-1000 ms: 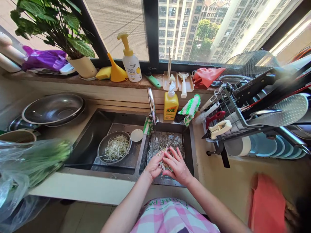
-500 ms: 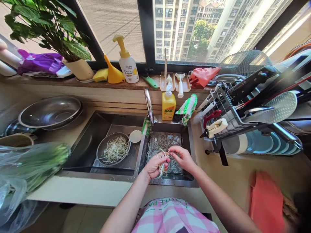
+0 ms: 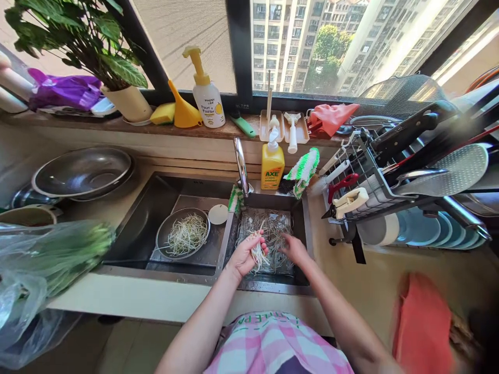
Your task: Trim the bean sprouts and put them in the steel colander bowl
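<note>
- From the head camera, the two hands have just come apart: the left hand (image 3: 245,255) has drawn back toward the near edge of the right basin, and the right hand (image 3: 294,248) has moved off to the far side of it.
- The left hand is curled palm-up around a small bunch of bean sprouts (image 3: 257,252), which it holds firmly, with the pale stems poking out past the fingers.
- The right hand is half open, with its fingers angled down at a tangle of sprout strands (image 3: 268,234) lying in the basin; I can't tell whether it has hold of any.
- Lower centre of the frame, the stainless steel sink (image 3: 136,228) has two basins, and the bunch sits over the right one.
- In the left basin, a wire strainer (image 3: 171,221) holds a heap of cleaner-looking sprouts (image 3: 187,235), well apart from both hands.
- At the top of the sink stand a chrome faucet (image 3: 241,166) and a yellow AXE bottle (image 3: 273,167).
</note>
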Available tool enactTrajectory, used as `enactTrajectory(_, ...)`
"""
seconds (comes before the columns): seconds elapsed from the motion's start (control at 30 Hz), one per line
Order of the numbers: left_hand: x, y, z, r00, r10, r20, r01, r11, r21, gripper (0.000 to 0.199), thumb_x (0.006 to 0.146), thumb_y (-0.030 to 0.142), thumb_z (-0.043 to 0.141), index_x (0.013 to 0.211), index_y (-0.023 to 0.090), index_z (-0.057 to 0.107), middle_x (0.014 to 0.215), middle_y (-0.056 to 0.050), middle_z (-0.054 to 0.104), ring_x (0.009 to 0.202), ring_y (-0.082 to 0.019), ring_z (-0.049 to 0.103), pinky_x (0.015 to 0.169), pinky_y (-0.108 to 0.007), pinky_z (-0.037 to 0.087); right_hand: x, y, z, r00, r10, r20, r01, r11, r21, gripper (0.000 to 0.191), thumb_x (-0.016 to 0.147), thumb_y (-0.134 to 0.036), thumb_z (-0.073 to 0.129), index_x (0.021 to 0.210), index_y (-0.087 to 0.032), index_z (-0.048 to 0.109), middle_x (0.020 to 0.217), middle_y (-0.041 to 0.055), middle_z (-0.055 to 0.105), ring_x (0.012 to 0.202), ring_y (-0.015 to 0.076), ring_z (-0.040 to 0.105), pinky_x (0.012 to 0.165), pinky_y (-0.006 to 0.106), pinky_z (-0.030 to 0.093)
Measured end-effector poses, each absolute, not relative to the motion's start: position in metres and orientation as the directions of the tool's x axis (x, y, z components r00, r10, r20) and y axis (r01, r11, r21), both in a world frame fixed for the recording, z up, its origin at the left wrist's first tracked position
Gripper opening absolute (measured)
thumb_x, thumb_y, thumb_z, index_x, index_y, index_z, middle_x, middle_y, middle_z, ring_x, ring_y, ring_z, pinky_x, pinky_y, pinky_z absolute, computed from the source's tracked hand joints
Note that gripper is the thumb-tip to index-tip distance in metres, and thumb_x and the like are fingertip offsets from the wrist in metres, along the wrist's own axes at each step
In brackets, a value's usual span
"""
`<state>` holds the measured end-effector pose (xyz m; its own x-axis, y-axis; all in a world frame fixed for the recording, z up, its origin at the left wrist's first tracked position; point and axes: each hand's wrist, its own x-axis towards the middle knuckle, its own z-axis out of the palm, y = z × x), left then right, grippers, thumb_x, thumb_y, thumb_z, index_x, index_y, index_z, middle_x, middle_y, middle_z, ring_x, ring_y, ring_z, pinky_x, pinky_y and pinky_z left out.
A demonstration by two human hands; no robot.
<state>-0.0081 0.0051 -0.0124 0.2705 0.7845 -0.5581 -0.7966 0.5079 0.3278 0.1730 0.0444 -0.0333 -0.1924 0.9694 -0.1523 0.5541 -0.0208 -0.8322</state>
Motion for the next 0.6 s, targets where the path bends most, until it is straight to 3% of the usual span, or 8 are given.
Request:
enactTrajectory(0.13, -0.013, 0.012, -0.018, 0.244, 0.787, -0.567, -0.876, 0.43, 0.22, 0.019, 0.08, 0.017, 0.05, 0.098, 0.014, 0.056, 0.067, 0.0, 0.059, 0.06, -0.009, 0.058, 0.069, -0.028, 0.048, 0.167, 0.03, -0.025, -0.181, 0.983, 0.012, 0.625, 0.124, -0.771, 0.015, 0.08, -0.022, 0.046, 0.085, -0.019, 0.06, 0.084, 0.0058, 0.061, 0.076, 0.0169, 0.057, 0.069, 0.028, 0.044)
enactTrajectory(0.23, -0.009, 0.017, -0.019, 0.217, 0.752, -0.622, -0.88, 0.426, 0.209, 0.019, 0.082, 0.024, 0.047, 0.092, 0.012, 0.057, 0.064, -0.001, 0.059, 0.057, -0.01, 0.057, 0.063, -0.027, 0.047, 0.143, 0.017, -0.004, -0.378, 0.92, 0.1, 0.537, 0.306, -0.786, 0.02, 0.081, -0.027, 0.048, 0.099, -0.02, 0.055, 0.093, 0.0049, 0.06, 0.079, 0.0147, 0.056, 0.07, 0.025, 0.044)
enactTrajectory(0.3, -0.004, 0.02, -0.018, 0.187, 0.734, -0.653, -0.877, 0.424, 0.226, 0.023, 0.082, 0.031, 0.047, 0.088, 0.011, 0.058, 0.062, -0.002, 0.059, 0.054, -0.01, 0.056, 0.058, -0.024, 0.046, 0.128, 0.012, 0.006, -0.446, 0.89, 0.094, 0.574, 0.365, -0.732, 0.028, 0.076, -0.031, 0.057, 0.103, -0.021, 0.054, 0.096, 0.0052, 0.058, 0.082, 0.016, 0.055, 0.071, 0.025, 0.044)
enactTrajectory(0.43, 0.004, 0.022, -0.011, 0.112, 0.749, -0.653, -0.883, 0.376, 0.281, 0.03, 0.08, 0.039, 0.048, 0.083, 0.011, 0.057, 0.063, -0.003, 0.059, 0.055, -0.009, 0.055, 0.058, -0.021, 0.044, 0.116, 0.014, 0.007, -0.39, 0.919, 0.066, 0.692, 0.339, -0.638, 0.021, 0.075, -0.028, 0.056, 0.096, -0.021, 0.057, 0.091, 0.0052, 0.056, 0.079, 0.0161, 0.054, 0.068, 0.025, 0.043)
enactTrajectory(0.6, 0.005, 0.023, 0.0, 0.126, 0.778, -0.615, -0.864, 0.391, 0.317, 0.014, 0.077, 0.02, 0.05, 0.085, 0.011, 0.057, 0.077, -0.006, 0.062, 0.07, -0.012, 0.058, 0.072, -0.027, 0.046, 0.122, 0.028, -0.013, -0.267, 0.963, 0.022, 0.575, 0.178, -0.799, 0.015, 0.077, -0.025, 0.05, 0.082, -0.018, 0.062, 0.081, 0.0053, 0.06, 0.069, 0.0144, 0.055, 0.063, 0.025, 0.043)
